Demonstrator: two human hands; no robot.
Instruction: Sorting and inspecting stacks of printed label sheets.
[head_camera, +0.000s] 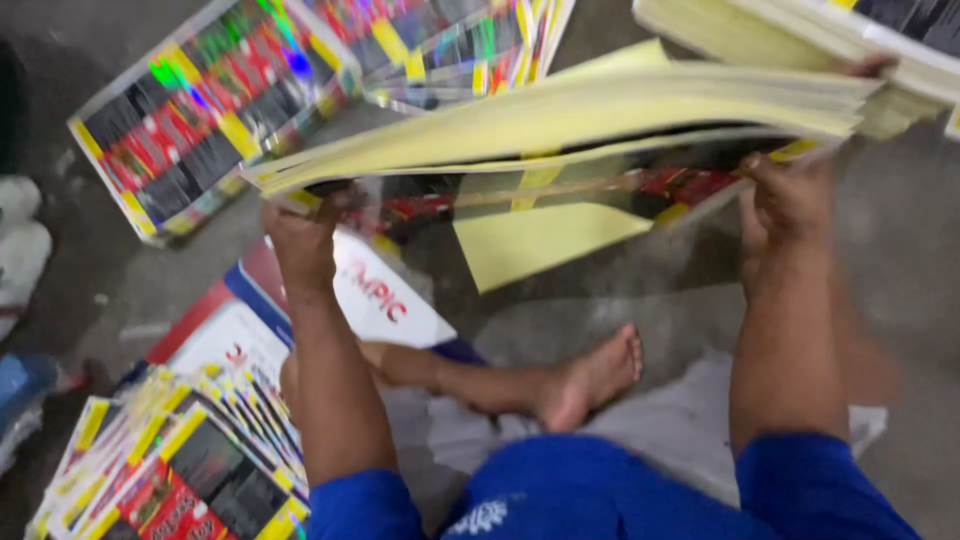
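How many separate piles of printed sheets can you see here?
4: held stack between left hand and right hand, pile upper left, fanned pile bottom left, pile top right. More may be hidden.

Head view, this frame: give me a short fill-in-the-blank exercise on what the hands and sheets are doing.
1. Both hands, the left hand and the right hand, grip one stack of sheets whose plain backs are pale ____.
2. Below the stack, a bare ____ rests on the floor.
3. The person's sleeves are ____.

Missing words: yellow; foot; blue
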